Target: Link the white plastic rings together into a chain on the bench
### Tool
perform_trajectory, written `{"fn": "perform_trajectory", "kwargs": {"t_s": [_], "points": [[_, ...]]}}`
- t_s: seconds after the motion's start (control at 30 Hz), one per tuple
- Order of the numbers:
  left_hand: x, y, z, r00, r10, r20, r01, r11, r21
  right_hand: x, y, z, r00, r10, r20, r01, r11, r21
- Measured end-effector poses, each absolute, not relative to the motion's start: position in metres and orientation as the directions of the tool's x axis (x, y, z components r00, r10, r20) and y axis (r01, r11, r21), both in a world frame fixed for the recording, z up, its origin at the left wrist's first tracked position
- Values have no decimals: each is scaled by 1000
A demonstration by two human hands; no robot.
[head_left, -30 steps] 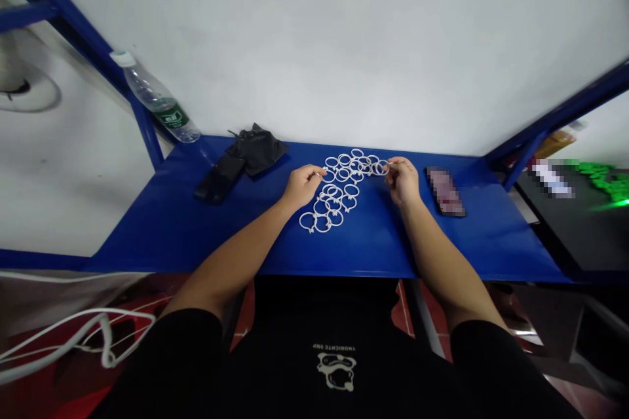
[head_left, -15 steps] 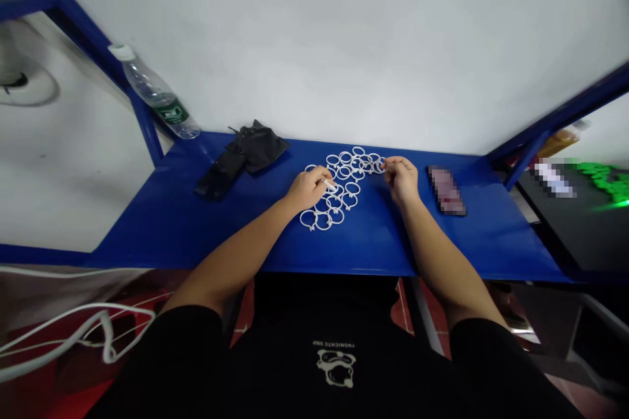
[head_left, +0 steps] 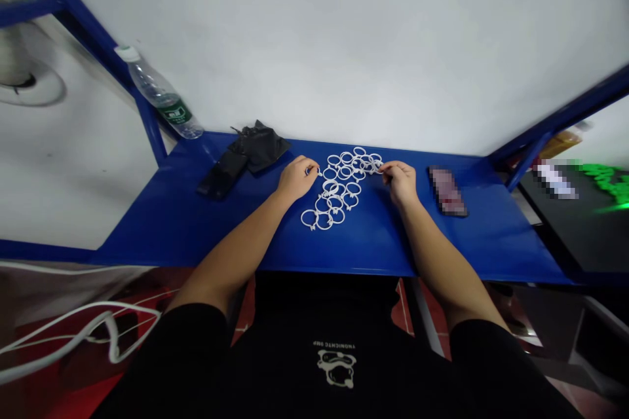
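Several white plastic rings with small clip-like eyelets, which look like curtain rings (head_left: 336, 216), lie in a loose cluster on the blue tabletop (head_left: 373, 242). At the cluster's upper left, my left hand (head_left: 297, 178) has its fingers closed on a white curtain ring (head_left: 318, 173), mostly hidden by the hand. My right hand (head_left: 401, 181) is at the upper right of the cluster, thumb and forefinger pinched at the edge of another curtain ring (head_left: 378, 169). Other rings overlap one another between my two hands.
A black pouch (head_left: 263, 144) and a dark flat object (head_left: 223, 177) lie to the left. Behind them a plastic bottle (head_left: 162, 95) leans on the blue frame. A blurred-out phone-like object (head_left: 447, 191) lies right of my right hand. A white wall rises behind.
My left hand has moved left and away from me, off the middle rings to the ring at the upper left. My right hand has shifted slightly left onto the ring there.
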State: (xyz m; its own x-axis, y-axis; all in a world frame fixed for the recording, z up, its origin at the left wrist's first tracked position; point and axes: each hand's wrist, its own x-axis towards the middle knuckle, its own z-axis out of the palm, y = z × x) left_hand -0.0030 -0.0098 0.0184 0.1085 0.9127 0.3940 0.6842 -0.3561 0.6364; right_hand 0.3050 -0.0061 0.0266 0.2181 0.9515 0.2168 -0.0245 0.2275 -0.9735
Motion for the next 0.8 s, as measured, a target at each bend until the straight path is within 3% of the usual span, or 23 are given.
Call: {"fn": "perform_trajectory", "kwargs": {"t_s": [0.13, 0.3, 0.43, 0.5, 0.63, 0.8], "points": [[-6, -8, 15, 161, 946, 280, 764, -299, 572, 304, -11, 28, 139, 940, 311, 34, 309, -950], [-3, -13, 18, 261, 945, 199, 821, -326, 468, 291, -33, 36, -267, 900, 345, 134, 389, -912], [-3, -13, 21, 288, 948, 131, 859, -317, 401, 282, -48, 43, -571, 748, 340, 401, 615, -679], [-2, -13, 21, 274, 953, 133, 857, -305, 416, 283, -47, 44, -575, 737, 356, 482, 656, -580], [-1, -12, 17, 210, 955, 207, 776, -292, 560, 293, -35, 37, -489, 779, 393, 609, 627, -485], [3, -11, 10, 183, 946, 268, 666, -320, 674, 300, -23, 25, -486, 838, 249, 727, 546, -417]]}}
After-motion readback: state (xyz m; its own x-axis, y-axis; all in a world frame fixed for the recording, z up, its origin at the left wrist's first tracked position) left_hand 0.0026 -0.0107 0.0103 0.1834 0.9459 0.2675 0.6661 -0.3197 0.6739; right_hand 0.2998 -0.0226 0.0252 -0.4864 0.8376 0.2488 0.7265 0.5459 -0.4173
